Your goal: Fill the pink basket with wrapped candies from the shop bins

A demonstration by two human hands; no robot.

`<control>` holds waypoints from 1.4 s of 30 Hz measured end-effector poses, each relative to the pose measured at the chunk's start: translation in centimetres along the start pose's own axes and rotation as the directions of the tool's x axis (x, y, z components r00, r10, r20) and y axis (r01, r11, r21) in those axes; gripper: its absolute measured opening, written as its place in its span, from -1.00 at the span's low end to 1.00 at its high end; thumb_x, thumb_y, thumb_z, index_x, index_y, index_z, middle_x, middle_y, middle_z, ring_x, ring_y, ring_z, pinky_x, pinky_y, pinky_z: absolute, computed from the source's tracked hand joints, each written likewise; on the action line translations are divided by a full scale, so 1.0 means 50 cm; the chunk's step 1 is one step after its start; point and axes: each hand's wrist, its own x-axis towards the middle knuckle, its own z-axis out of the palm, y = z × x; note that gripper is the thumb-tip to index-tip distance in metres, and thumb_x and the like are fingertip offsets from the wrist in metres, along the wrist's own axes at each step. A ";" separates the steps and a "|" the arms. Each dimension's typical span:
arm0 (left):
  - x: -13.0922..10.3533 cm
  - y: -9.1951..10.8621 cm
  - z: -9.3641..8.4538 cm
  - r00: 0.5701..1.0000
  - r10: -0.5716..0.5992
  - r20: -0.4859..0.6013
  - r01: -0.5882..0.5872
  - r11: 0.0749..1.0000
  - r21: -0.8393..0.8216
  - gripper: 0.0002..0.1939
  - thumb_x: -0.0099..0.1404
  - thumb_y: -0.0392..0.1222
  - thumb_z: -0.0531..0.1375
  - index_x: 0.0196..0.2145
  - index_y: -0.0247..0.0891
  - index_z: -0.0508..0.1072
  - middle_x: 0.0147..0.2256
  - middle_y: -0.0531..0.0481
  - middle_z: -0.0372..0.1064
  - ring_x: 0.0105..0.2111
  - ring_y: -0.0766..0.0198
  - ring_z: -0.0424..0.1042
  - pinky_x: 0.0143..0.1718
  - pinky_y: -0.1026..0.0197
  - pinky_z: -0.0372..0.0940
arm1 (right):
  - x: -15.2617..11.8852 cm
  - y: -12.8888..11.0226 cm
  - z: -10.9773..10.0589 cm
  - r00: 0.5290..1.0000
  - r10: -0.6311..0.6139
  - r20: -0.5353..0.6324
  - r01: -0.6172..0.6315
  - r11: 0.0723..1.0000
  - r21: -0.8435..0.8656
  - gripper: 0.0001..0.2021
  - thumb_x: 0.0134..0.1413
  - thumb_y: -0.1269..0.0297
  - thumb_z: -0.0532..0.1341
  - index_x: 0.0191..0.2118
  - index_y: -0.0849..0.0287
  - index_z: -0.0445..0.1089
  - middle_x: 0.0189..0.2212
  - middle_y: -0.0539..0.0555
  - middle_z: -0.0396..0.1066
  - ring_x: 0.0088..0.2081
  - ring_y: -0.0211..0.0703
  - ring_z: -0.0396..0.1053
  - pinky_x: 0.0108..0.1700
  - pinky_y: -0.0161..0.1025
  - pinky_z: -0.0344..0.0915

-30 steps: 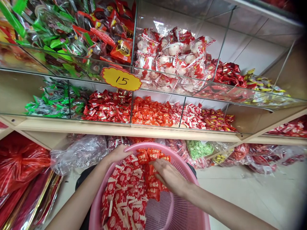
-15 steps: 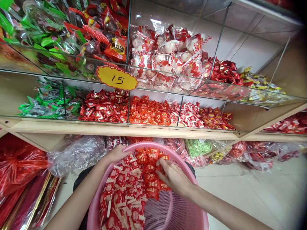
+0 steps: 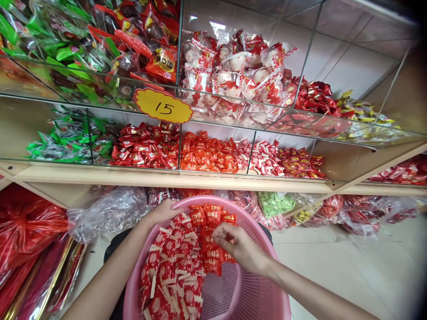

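My left hand (image 3: pixel 163 212) grips the far left rim of a pink plastic basket (image 3: pixel 279 284). Inside, red-and-white wrapped candies (image 3: pixel 175 271) fill the left side. Orange-red wrapped candies (image 3: pixel 208 218) lie at the far middle, beside them. Over the orange-red ones, my right hand (image 3: pixel 235 244) is curled, thumb and fingertips brought close together. Whatever is between those fingertips is too small or hidden to make out. Perforated basket floor (image 3: pixel 220 289) shows at the lower right.
Glass-fronted shelves (image 3: pixel 213 175) of wrapped sweets stand ahead, with a yellow price tag (image 3: pixel 163 106) marked 15. Clear bags of sweets (image 3: pixel 275 203) sit beneath on the tiled floor (image 3: pixel 320 262). A red plastic bag (image 3: pixel 30 231) and shiny wrapping material (image 3: pixel 43 280) lie at left.
My right hand has shifted slightly left over the orange-red candies, and its fingers have curled in more. My left hand stays on the rim.
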 end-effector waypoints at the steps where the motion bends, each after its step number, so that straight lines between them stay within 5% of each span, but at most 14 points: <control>1: 0.000 0.000 0.000 1.000 -0.003 -0.002 0.003 1.000 -0.004 -0.57 -0.02 0.10 0.07 -0.43 -0.36 0.45 -0.69 0.14 0.12 -0.67 0.40 0.10 -0.62 0.36 0.00 | 0.003 0.007 0.005 1.000 0.018 0.008 -0.018 0.998 0.057 -0.88 0.04 0.28 0.02 -0.35 0.18 0.24 -0.48 -0.04 0.24 -0.43 -0.33 0.19 -0.40 -0.36 0.15; 4: -0.002 0.001 -0.001 1.000 -0.009 -0.005 0.009 1.000 -0.006 -0.57 -0.03 0.09 0.08 -0.43 -0.36 0.45 -0.69 0.15 0.12 -0.67 0.40 0.09 -0.62 0.36 -0.01 | 0.009 0.033 0.013 0.999 0.051 -0.007 -0.051 0.997 0.052 -0.93 0.01 0.33 0.03 -0.41 0.18 0.21 -0.55 -0.07 0.18 -0.51 -0.37 0.13 -0.50 -0.41 0.09; 8: -0.004 0.001 -0.003 1.000 0.022 0.000 -0.022 1.000 0.008 -0.58 -0.01 0.08 0.07 -0.41 -0.36 0.46 -0.69 0.15 0.13 -0.65 0.40 0.09 -0.58 0.36 0.02 | 0.007 0.049 0.011 0.997 0.045 -0.070 -0.059 0.976 -0.211 -0.92 -0.01 0.39 0.01 -0.45 0.17 0.20 -0.60 -0.08 0.17 -0.57 -0.37 0.08 -0.56 -0.41 -0.01; 14: 0.000 -0.002 0.000 1.000 0.014 0.010 -0.015 0.999 0.032 -0.62 0.01 0.04 0.04 -0.48 -0.35 0.43 -0.69 0.16 0.09 -0.67 0.42 0.04 -0.63 0.37 -0.06 | 0.020 0.020 -0.009 0.994 0.027 -0.106 -0.076 0.868 -0.491 -0.91 -0.02 0.38 0.03 -0.44 0.19 0.26 -0.59 -0.03 0.26 -0.58 -0.36 0.14 -0.55 -0.40 -0.02; 19: 0.004 -0.002 0.000 0.999 0.051 -0.003 -0.051 0.998 0.046 -0.65 0.02 0.01 0.04 -0.46 -0.34 0.43 -0.70 0.17 0.06 -0.67 0.43 0.03 -0.61 0.37 -0.04 | 0.093 -0.074 -0.102 0.956 -0.259 -0.138 0.143 0.821 -0.553 -0.84 0.07 0.37 -0.04 -0.36 0.18 0.27 -0.57 -0.04 0.28 -0.55 -0.35 0.17 -0.47 -0.40 0.04; 24: 0.002 0.003 0.000 0.999 0.035 0.006 -0.035 0.999 0.030 -0.66 0.02 -0.02 0.03 -0.46 -0.36 0.42 -0.69 0.16 0.07 -0.67 0.43 0.05 -0.62 0.37 -0.06 | 0.233 -0.130 -0.204 0.885 -0.461 -0.073 0.272 0.637 -0.721 -0.82 0.03 0.39 0.02 -0.25 0.23 0.31 -0.40 0.05 0.32 -0.39 -0.30 0.23 -0.34 -0.38 0.09; 31: 0.001 0.008 -0.002 1.000 0.007 0.029 -0.007 1.000 -0.020 -0.66 0.01 -0.04 0.03 -0.44 -0.36 0.44 -0.69 0.17 0.05 -0.65 0.42 0.04 -0.61 0.36 -0.05 | 0.393 -0.093 -0.215 0.956 -0.185 0.229 0.294 0.551 -0.781 -0.66 -0.15 0.50 0.13 -0.16 0.21 0.35 -0.33 0.04 0.36 -0.35 -0.30 0.27 -0.33 -0.42 0.11; 42: 0.021 -0.027 0.007 0.997 0.071 0.013 -0.071 0.997 -0.015 -0.68 0.04 -0.05 0.01 -0.43 -0.34 0.43 -0.64 0.14 0.13 -0.62 0.39 0.09 -0.57 0.35 -0.02 | 0.407 -0.095 -0.200 0.972 -0.048 0.230 0.227 0.448 -0.865 -0.69 -0.16 0.37 0.15 -0.18 0.14 0.36 -0.32 0.05 0.40 -0.37 -0.25 0.30 -0.44 -0.41 0.06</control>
